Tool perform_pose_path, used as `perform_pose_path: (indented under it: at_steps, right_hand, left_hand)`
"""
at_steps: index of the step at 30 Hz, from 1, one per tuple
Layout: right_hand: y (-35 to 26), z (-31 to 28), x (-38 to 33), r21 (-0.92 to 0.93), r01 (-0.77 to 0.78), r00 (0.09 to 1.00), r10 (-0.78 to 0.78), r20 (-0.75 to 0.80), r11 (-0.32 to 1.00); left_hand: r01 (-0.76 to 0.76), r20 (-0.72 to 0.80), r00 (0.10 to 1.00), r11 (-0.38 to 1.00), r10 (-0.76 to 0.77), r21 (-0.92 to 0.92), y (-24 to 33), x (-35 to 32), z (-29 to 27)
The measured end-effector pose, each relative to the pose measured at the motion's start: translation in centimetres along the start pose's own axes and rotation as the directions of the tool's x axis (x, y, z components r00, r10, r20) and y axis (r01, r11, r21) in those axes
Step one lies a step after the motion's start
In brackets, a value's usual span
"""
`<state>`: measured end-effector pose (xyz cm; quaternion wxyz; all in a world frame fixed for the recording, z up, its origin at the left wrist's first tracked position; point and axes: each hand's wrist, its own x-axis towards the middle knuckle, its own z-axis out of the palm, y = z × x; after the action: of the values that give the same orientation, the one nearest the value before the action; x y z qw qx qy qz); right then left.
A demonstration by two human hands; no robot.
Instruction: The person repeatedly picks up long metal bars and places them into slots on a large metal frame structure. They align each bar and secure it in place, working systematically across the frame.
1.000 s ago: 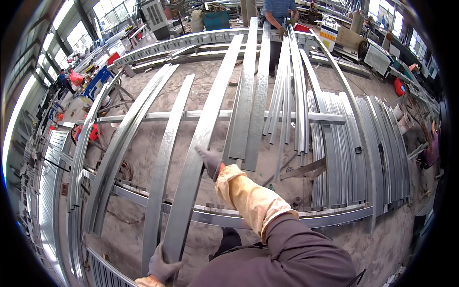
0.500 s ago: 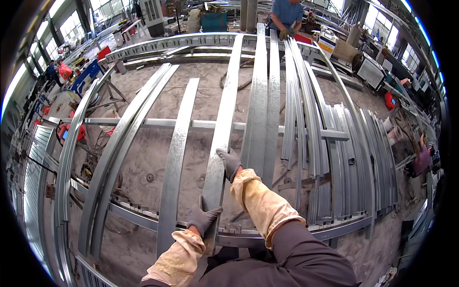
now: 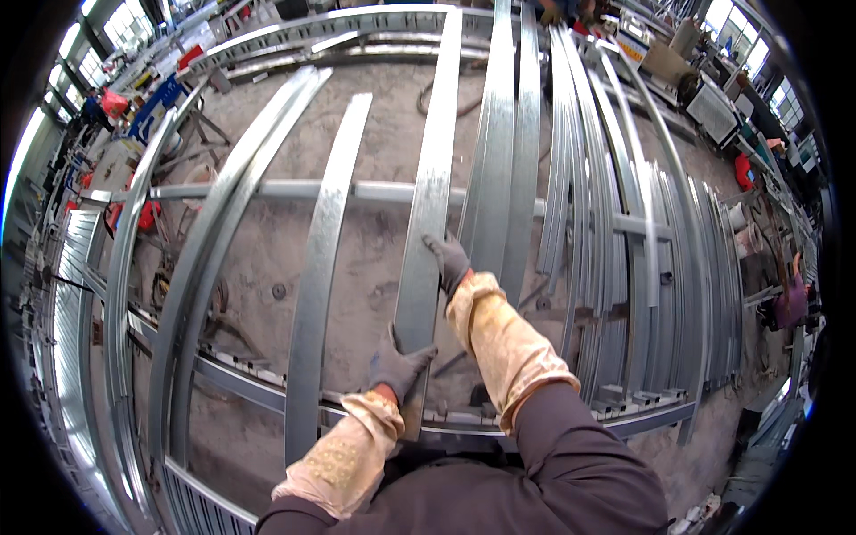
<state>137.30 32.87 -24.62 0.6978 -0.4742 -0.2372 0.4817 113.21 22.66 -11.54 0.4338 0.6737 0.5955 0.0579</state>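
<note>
Grasping a long, flat metal profile (image 3: 438, 160) by both edges, the person's two gloved hands were set one behind the other along its near half. The profile ran away from the body, across the near support rail (image 3: 241, 385) and the middle support rail (image 3: 383, 191), toward the far beam (image 3: 312, 27). The left hand (image 3: 399, 364), the closer to the body, had a partly closed grip on the left edge, its thumb laid over the upper face. The right hand (image 3: 448, 259), farther along, had a similar curled grip on the right edge; how far the fingers reached beneath was hidden in both cases. To the left, well apart, lay a single profile (image 3: 330, 223); to the right, near the right hand, lay a wide pair (image 3: 497, 152). At the upper margin a co-worker's hand (image 3: 550, 12) was partly cut off by the view.

The step in hand was judged to be steadying or adjusting the profile where it lay. The next move seemed to call for both hands acting together, since uneven force could have swung the long far end toward the pair.
</note>
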Motion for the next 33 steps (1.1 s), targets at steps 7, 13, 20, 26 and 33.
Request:
perform_pose_path:
  at_steps: [7,13,20,26,33]
  right_hand:
    - [-5.8,0.7,-2.7,-0.309,-0.169,0.984,0.143,-0.105,0.936]
    - [-5.4,1.4,-11.7,-0.152,-0.356,0.932,0.338,-0.13,0.922]
    - [-3.0,-1.7,-23.8,-0.112,-0.582,0.81,0.563,-0.162,0.805]
    - [0.6,0.1,-28.7,-0.445,-0.413,0.902,0.423,-0.083,0.794]
    - [1.3,6.0,-26.9,-0.546,-0.518,0.824,0.556,-0.111,0.658]
  left_hand:
    - [-0.227,0.316,0.889,0.919,0.33,-0.322,-3.5,5.7,0.1]
    - [-0.036,0.491,0.858,0.971,0.151,-0.237,-4.3,7.8,-2.6]
    - [-0.191,0.472,0.848,0.97,0.241,-0.151,-6.3,9.5,-0.2]
    - [-0.205,0.462,0.856,0.973,0.23,-0.103,-6.4,9.8,0.6]
    - [-0.217,0.425,0.858,0.954,0.288,-0.207,-8.0,10.3,1.4]
